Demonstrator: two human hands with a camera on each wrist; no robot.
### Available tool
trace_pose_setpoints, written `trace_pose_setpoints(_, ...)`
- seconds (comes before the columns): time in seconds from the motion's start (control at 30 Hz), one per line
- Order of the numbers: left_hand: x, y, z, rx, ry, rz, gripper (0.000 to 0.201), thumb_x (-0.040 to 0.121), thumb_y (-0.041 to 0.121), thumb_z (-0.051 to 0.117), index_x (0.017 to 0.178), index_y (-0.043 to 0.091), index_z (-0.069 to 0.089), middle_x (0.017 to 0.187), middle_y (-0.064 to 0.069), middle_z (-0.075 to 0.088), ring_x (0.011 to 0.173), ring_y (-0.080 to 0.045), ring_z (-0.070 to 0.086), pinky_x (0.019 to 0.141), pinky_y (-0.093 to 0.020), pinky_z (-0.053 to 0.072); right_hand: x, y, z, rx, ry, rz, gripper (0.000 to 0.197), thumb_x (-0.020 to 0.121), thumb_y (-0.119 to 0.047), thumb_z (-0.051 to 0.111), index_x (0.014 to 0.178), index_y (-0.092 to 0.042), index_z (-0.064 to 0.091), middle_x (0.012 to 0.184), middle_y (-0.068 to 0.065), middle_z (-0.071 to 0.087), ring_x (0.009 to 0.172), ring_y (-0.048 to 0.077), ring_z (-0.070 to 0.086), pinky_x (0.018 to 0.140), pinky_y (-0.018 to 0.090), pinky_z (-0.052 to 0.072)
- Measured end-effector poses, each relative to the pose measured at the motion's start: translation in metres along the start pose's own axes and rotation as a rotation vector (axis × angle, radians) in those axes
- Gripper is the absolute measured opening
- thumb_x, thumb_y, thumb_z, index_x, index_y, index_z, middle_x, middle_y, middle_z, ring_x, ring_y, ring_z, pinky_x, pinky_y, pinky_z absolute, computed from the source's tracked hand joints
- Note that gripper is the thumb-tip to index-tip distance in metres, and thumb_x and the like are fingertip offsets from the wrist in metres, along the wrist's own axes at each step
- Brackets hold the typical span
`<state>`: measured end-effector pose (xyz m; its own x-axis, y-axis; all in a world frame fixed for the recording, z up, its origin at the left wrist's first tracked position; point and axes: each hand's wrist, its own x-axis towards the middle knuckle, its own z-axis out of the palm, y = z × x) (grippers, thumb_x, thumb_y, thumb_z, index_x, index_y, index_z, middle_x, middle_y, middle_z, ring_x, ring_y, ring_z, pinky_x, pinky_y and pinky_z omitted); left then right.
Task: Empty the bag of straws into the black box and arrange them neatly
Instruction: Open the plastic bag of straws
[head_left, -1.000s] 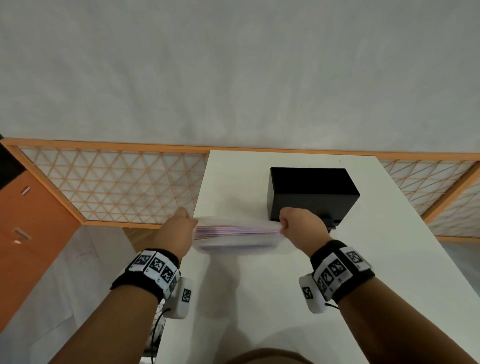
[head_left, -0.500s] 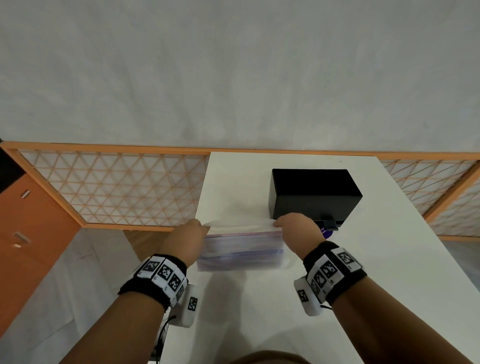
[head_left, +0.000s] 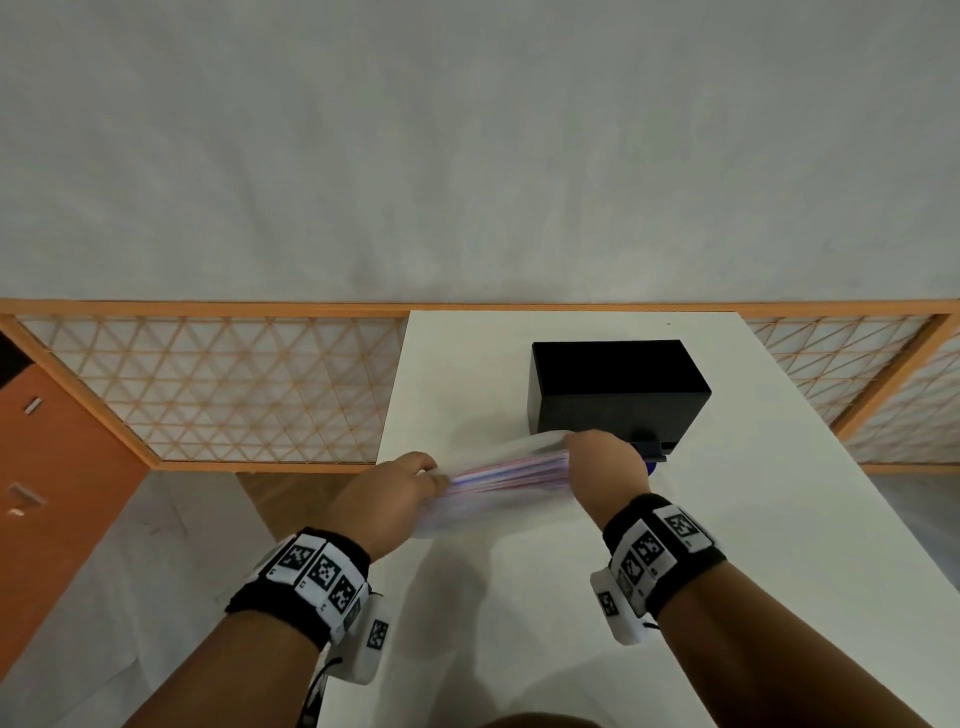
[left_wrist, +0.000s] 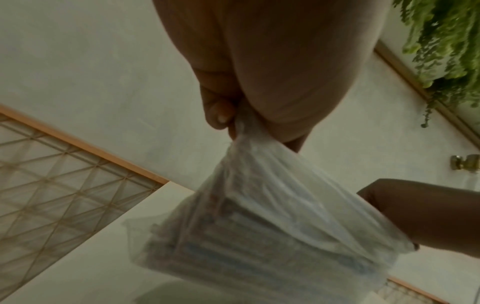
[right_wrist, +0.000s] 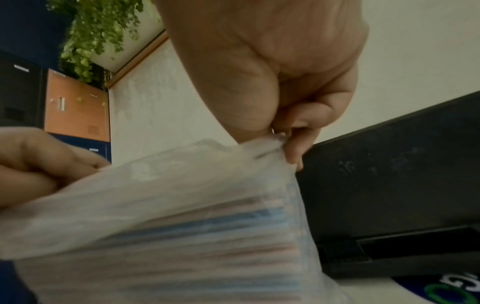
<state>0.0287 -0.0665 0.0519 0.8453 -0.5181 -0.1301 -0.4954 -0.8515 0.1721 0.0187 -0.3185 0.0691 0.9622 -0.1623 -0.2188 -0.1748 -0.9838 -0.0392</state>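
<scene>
A clear plastic bag (head_left: 501, 480) (left_wrist: 272, 222) (right_wrist: 187, 216) full of red, white and blue straws hangs above the white table (head_left: 779, 519), just in front of the black box (head_left: 615, 392) (right_wrist: 389, 185). My left hand (head_left: 400, 488) (left_wrist: 233, 123) pinches the bag's left top corner. My right hand (head_left: 605, 465) (right_wrist: 288, 139) pinches its right top corner, close to the box's front wall. The bag is stretched between both hands and tilts, right end higher. The box's inside is hidden from view.
A small dark object with a blue round label (head_left: 649, 452) (right_wrist: 446, 288) lies against the box's front right. A wooden lattice screen (head_left: 208, 389) runs behind the table, with an orange cabinet (head_left: 47, 467) at the left. The table's left edge is under my left hand.
The bag went from level to hanging flat, and now tilts with its right end raised. Both hands have shifted a little forward and right, toward the box.
</scene>
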Motion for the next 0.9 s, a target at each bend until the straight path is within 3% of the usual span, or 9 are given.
trace_pose_setpoints(0.13,0.007,-0.003,-0.002,0.112,-0.020,-0.093,0.039,0.085,0.012,0.041,0.119,0.019,0.057,0.111,-0.003,0.054,0.093,-0.023,0.059,0.079,-0.034,0.049,-0.006,0.002,0.003,-0.038,-0.001,-0.116,0.025,0.092,-0.005,0.044,0.113,-0.013,0.056,0.111,0.008,0.059,0.096,0.027,0.062,0.075,0.034,0.050)
trace_pose_setpoints(0.3,0.014,0.005,-0.002,0.043,0.087,-0.422,0.031,0.089,0.026,0.039,0.066,0.014,0.056,0.067,0.000,0.054,0.063,-0.016,0.054,0.052,-0.025,0.038,-0.017,-0.002,0.014,-0.125,-0.040,-0.270,0.033,0.093,-0.008,0.040,0.124,-0.014,0.048,0.117,0.011,0.055,0.103,0.033,0.060,0.075,0.040,0.048)
trace_pose_setpoints(0.4,0.014,0.004,-0.007,0.040,0.041,-0.451,0.021,0.084,0.006,0.042,0.078,0.014,0.061,0.085,-0.004,0.064,0.078,-0.020,0.061,0.058,-0.026,0.041,-0.015,0.008,0.012,-0.100,-0.091,-0.278,0.043,0.091,-0.008,0.043,0.133,-0.018,0.044,0.122,0.011,0.054,0.107,0.033,0.059,0.080,0.041,0.049)
trace_pose_setpoints(0.5,0.010,0.008,-0.011,0.028,0.030,-0.420,0.031,0.087,0.006,0.044,0.107,0.019,0.063,0.116,-0.003,0.062,0.104,-0.019,0.058,0.074,-0.026,0.044,-0.003,0.024,0.004,-0.007,-0.132,-0.280,0.045,0.086,-0.013,0.055,0.130,-0.024,0.049,0.116,0.007,0.059,0.101,0.029,0.062,0.083,0.041,0.053)
trace_pose_setpoints(0.57,0.009,0.014,-0.009,0.015,0.028,-0.389,0.041,0.090,0.010,0.045,0.127,0.026,0.054,0.142,-0.002,0.043,0.121,-0.017,0.048,0.090,-0.024,0.038,0.006,0.034,-0.002,0.052,-0.159,-0.294,0.046,0.083,-0.014,0.059,0.127,-0.029,0.053,0.113,0.004,0.063,0.100,0.026,0.062,0.085,0.039,0.053)
trace_pose_setpoints(0.63,0.007,0.018,-0.002,-0.096,-0.010,-0.373,0.049,0.091,0.009,0.044,0.134,0.030,0.046,0.154,0.001,0.018,0.126,-0.019,0.043,0.091,-0.023,0.039,0.011,0.045,-0.007,0.115,-0.180,-0.316,0.052,0.085,-0.015,0.060,0.133,-0.032,0.050,0.121,0.002,0.062,0.105,0.024,0.060,0.086,0.031,0.051)
trace_pose_setpoints(0.73,0.002,0.019,0.009,-0.430,-0.056,-0.348,0.059,0.087,-0.001,0.043,0.139,0.026,0.041,0.149,0.017,0.013,0.095,-0.016,0.060,0.061,-0.023,0.052,0.018,0.055,-0.014,0.241,-0.237,-0.355,0.052,0.089,-0.013,0.057,0.138,-0.028,0.047,0.125,0.004,0.059,0.089,0.020,0.058,0.059,0.013,0.047)
trace_pose_setpoints(0.8,-0.003,0.019,0.014,-0.608,-0.008,-0.352,0.059,0.086,-0.004,0.044,0.137,0.025,0.043,0.138,0.017,0.035,0.066,-0.010,0.061,0.051,-0.021,0.048,0.023,0.059,-0.014,0.386,-0.262,-0.343,0.045,0.089,-0.014,0.058,0.132,-0.027,0.055,0.112,0.005,0.062,0.075,0.018,0.058,0.054,0.021,0.050)
trace_pose_setpoints(0.9,-0.011,0.016,0.020,-0.870,0.142,-0.421,0.051,0.087,-0.006,0.043,0.128,0.023,0.054,0.106,-0.002,0.062,0.056,-0.016,0.059,0.050,-0.025,0.047,0.033,0.069,-0.020,0.750,-0.100,-0.246,0.026,0.089,-0.011,0.057,0.110,-0.020,0.068,0.095,0.008,0.067,0.071,0.019,0.059,0.063,0.031,0.052)
